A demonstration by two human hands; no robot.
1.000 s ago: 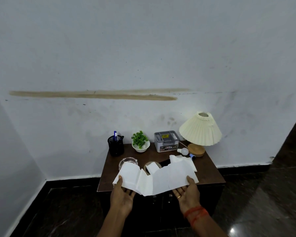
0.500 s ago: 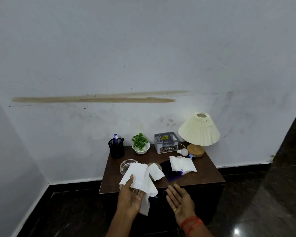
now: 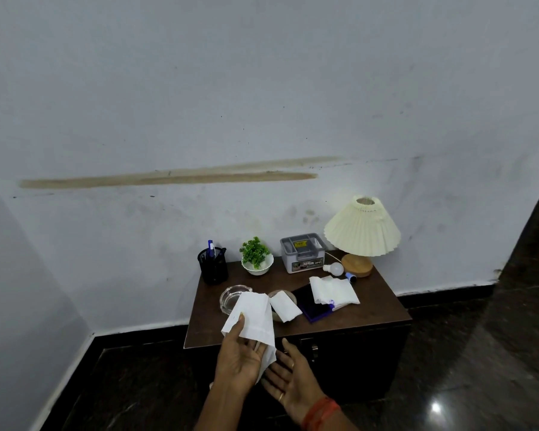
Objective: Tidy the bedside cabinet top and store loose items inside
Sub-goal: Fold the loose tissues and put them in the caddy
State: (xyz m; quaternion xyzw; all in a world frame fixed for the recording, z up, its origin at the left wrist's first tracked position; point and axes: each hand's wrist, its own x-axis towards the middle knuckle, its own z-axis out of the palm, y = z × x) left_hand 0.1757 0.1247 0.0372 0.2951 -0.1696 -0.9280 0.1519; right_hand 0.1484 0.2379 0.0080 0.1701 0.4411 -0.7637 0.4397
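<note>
One tissue (image 3: pixel 252 315) is held in the grip of the left hand (image 3: pixel 240 359), just before the ashtray (image 3: pixel 231 298), with the right hand (image 3: pixel 290 377) open below; gathering looks underway, and the tissues (image 3: pixel 332 289) right of the ashtray probably come next.

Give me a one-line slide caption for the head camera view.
Left hand pinches a white tissue at the front of the cluttered bedside cabinet, right hand open beside it.

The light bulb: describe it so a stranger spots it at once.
Find the cream pleated lamp at the cabinet top's back right. The light bulb lies between its wooden base and the grey box. It alone is a small white globe.
</note>
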